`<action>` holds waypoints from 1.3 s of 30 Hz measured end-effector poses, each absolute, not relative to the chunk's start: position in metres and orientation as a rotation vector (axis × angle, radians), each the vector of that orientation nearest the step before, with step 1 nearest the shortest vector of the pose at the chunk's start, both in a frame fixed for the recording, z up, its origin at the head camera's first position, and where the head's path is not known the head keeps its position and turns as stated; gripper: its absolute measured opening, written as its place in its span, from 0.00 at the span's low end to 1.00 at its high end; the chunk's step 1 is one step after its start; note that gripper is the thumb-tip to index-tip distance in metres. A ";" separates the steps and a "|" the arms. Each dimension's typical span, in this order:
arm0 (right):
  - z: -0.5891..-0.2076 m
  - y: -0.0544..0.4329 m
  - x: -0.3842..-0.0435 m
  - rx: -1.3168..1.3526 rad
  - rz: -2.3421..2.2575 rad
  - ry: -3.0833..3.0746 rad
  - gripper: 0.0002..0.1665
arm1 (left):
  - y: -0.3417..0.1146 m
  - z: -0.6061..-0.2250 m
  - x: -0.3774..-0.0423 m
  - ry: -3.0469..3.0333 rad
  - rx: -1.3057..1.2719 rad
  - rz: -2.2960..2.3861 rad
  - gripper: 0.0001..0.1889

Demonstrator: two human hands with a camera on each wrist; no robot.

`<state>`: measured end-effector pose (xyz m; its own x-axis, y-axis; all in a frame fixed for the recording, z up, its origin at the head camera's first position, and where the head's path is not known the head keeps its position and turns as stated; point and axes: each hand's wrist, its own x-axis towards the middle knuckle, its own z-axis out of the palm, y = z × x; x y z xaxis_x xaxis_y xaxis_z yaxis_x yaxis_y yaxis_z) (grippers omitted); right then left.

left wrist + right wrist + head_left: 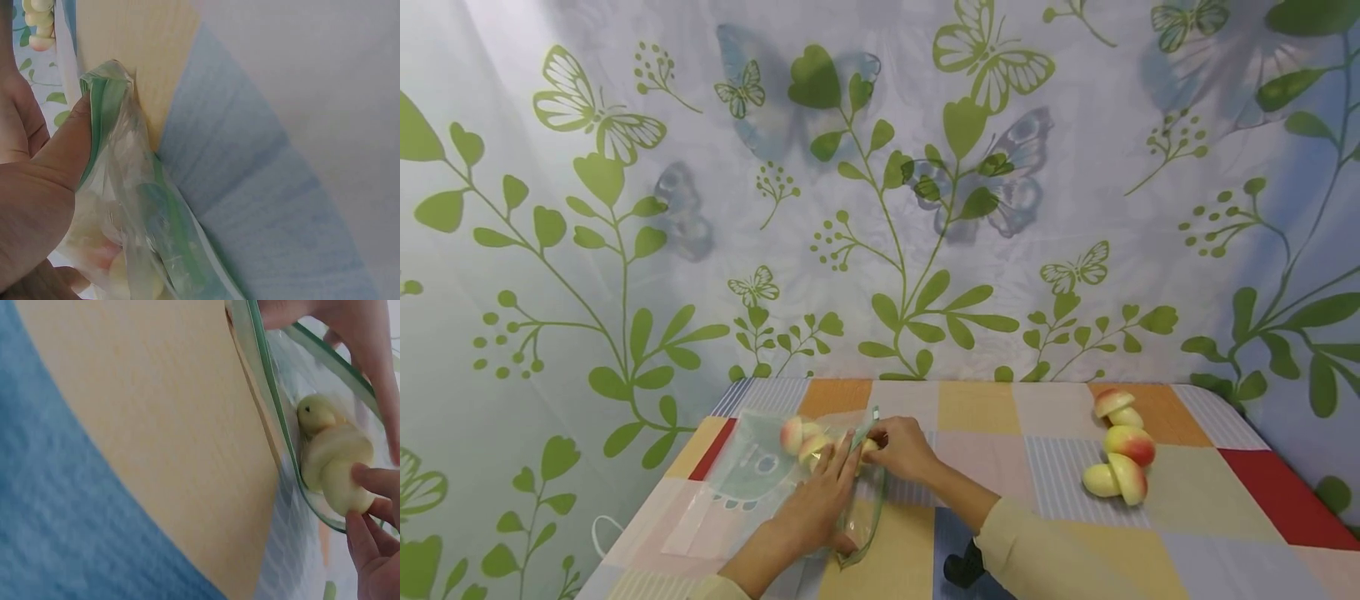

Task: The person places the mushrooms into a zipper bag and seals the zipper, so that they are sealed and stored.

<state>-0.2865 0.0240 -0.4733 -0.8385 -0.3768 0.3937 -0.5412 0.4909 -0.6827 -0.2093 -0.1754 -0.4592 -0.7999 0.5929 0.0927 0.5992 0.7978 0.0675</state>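
Observation:
A clear zip bag (752,492) with a green-edged mouth and a printed pattern lies on the table, several yellow-and-red toy mushrooms (792,435) inside. My left hand (820,504) holds the mouth apart, its fingers along one edge and its thumb (69,140) against the green zip strip. At the mouth, my right hand (904,448) pinches a pale toy mushroom (342,484) between thumb and fingertips. Other pale mushrooms (317,414) show beyond it in the right wrist view. The bag and my left hand partly hide the contents.
Several more toy mushrooms (1129,446) stand in a cluster on the table's right side. A patchwork cloth (985,467) covers the table. Near the front edge, by my right sleeve, lies a small black object (962,568). A patterned curtain (880,208) hangs behind.

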 end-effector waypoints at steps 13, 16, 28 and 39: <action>-0.478 0.025 -0.280 0.685 1.401 -2.568 0.12 | -0.176 -0.459 -0.211 -2.904 -0.992 -0.119 0.75; -0.479 0.024 -0.279 0.649 1.475 -2.557 0.12 | -0.176 -0.458 -0.211 -2.891 -0.992 -0.106 0.75; -0.485 0.017 -0.281 0.602 1.513 -2.507 0.08 | -0.176 -0.458 -0.211 -2.879 -0.979 -0.099 0.77; -0.485 0.011 -0.280 0.597 1.569 -2.484 0.05 | -0.177 -0.458 -0.211 -2.868 -1.010 -0.136 0.78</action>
